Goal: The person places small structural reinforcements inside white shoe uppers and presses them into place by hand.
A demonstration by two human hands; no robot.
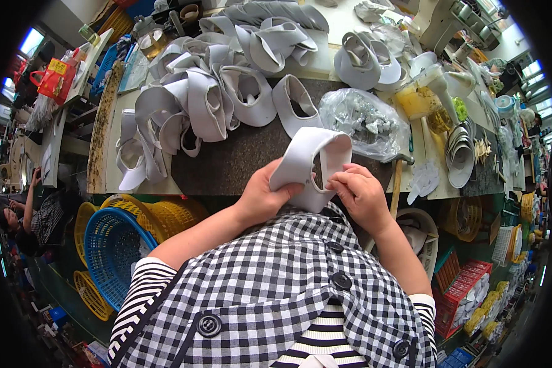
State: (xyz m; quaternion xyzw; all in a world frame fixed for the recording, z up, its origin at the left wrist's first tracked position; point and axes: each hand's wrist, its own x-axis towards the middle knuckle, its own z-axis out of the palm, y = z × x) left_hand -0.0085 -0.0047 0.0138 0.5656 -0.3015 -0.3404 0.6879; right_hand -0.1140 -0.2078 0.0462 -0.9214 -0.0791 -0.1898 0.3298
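Between both hands I hold a white sun visor [298, 158] just off the table's front edge, its opening turned to the right. My left hand [262, 194] is closed around its left side, thumb across the outer face. At the inner right edge of the band, the fingers of my right hand [360, 191] are pinched together on the visor. Whether something small sits between those fingertips is hidden. Another white visor [294, 105] lies just beyond, beside a big loose pile of visors [205, 104] on the left.
On the worktable [208, 165], a clear plastic bag [365, 124] of silvery pieces lies right of centre. A wooden handle [397, 187] sticks out over the front edge. Yellowish liquid fills a jug [418, 98] at right. Blue [107, 245] and yellow baskets [165, 218] stand below left.
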